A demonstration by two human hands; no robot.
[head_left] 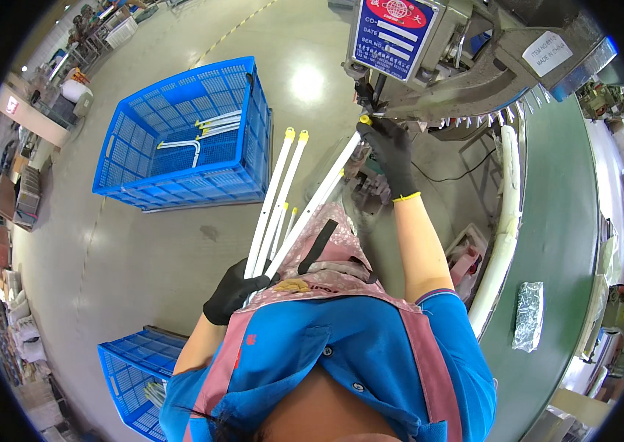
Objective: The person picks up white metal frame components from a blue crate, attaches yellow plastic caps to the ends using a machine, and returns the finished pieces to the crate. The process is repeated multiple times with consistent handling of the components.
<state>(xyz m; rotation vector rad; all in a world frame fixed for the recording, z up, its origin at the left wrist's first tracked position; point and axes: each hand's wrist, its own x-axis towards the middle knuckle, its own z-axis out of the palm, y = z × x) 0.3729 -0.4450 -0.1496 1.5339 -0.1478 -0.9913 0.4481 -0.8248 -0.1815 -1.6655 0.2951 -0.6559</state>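
My left hand (236,292), in a black glove, is closed round the lower ends of several white tubes with yellow end pieces. Two long white tubes (271,200) in that bunch stand side by side, and shorter yellow tips show just behind them. One more white tube (319,193) slants up to the right toward a grey machine (430,96). Its yellow tip (364,120) lies right under the machine's working head (366,96). My right hand (391,151), also black-gloved with a yellow cuff, is closed on this tube near the tip. The right fingertips are partly hidden by the machine.
A blue crate (179,188) holding several white tubes stands on the floor at the far left. Another blue crate (124,390) is at the near left. Along the right runs a green bench (559,243) with a shiny wrapped packet (528,317), edged by a pale wrapped rail (503,236).
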